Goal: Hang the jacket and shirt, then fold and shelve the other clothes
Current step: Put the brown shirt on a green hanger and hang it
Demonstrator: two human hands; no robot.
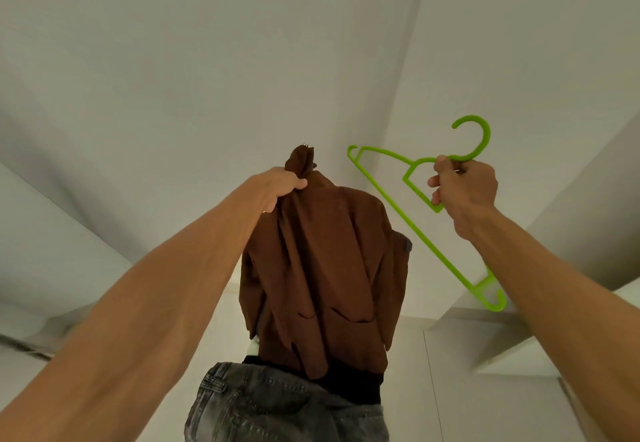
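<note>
A brown jacket [325, 268] hangs in the air in front of me, bunched at its top where my left hand [280, 188] grips it. To its right my right hand [464, 185] holds a bright green plastic hanger [422, 230] just below its hook, the hanger tilted with one arm pointing down to the right. Hanger and jacket are apart. Grey jeans [277, 407] and a black garment [353, 386] lie below the jacket on a white surface.
White walls and a white ceiling fill the upper view. A white surface [467, 389] lies below, with a white ledge or panel edge [519, 344] at the right and a sloping white panel at the left.
</note>
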